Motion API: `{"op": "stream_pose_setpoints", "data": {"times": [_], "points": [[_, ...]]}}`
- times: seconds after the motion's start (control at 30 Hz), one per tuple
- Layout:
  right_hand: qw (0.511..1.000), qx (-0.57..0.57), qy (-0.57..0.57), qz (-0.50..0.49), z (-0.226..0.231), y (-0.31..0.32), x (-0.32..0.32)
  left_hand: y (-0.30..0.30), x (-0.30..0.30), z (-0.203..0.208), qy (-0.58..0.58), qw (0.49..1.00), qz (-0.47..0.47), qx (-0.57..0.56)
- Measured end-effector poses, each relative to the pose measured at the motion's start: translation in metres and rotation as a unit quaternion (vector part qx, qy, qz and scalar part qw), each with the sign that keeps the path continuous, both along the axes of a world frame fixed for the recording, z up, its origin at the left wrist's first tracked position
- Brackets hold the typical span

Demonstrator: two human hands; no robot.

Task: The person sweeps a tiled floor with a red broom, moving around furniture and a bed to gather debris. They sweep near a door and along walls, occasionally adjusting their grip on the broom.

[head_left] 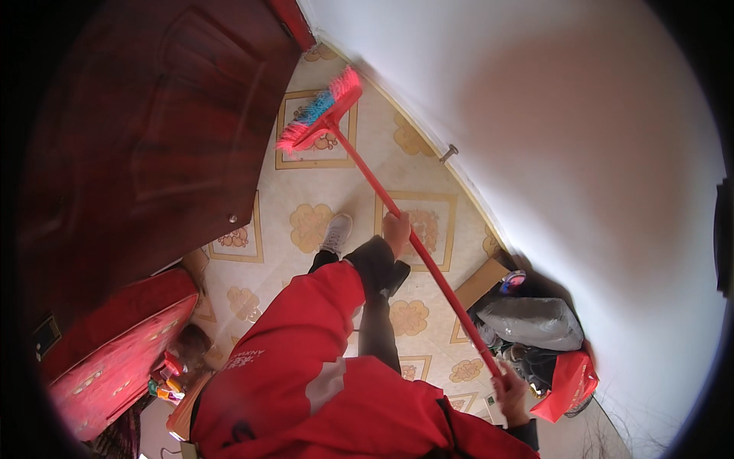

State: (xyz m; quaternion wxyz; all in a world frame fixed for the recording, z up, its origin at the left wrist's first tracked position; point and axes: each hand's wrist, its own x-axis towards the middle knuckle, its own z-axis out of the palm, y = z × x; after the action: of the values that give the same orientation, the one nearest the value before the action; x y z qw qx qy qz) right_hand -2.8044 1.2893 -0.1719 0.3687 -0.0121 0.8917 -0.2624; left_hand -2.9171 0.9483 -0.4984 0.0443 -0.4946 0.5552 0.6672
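Note:
A red broom (428, 262) slants across the view, its head at the far end and its handle running down to the lower right. Pink and blue bristles (316, 109) sit on the broom head, over the patterned floor between the door and the wall. Partway along the handle, my left hand (396, 232) is closed around it. My right hand (511, 392) grips the same handle close to its near end. Both arms wear red sleeves with dark cuffs.
A dark red wooden door (160, 145) stands on the left. On the right, a white wall (581, 153) carries a small doorstop (449, 154) near the floor. Grey and dark bags (531, 323) and a red bag (567, 386) lie along the wall. Red padded furniture (126, 359) is at lower left.

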Motion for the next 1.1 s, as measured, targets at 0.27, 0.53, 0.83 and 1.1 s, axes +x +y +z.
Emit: {"op": "stream_pose_setpoints", "data": {"times": [0.27,0.53,0.83,1.1], "points": [[0.954,-0.168,0.051,-0.244,0.081,-0.112,-0.159,-0.104,-0.132,0.052,0.017,0.984,0.087,0.155],[0.893,-0.328,0.265,-0.159,0.118,-0.290,-0.341,-0.225,-0.283,0.088,0.081,0.947,0.199,0.239],[0.856,-0.324,0.403,-0.019,0.182,-0.470,-0.482,-0.340,-0.362,0.099,0.180,0.806,0.333,0.456],[0.807,-0.320,0.420,0.264,0.221,-0.522,-0.492,-0.347,-0.314,0.140,0.198,0.775,0.420,0.429]]}}
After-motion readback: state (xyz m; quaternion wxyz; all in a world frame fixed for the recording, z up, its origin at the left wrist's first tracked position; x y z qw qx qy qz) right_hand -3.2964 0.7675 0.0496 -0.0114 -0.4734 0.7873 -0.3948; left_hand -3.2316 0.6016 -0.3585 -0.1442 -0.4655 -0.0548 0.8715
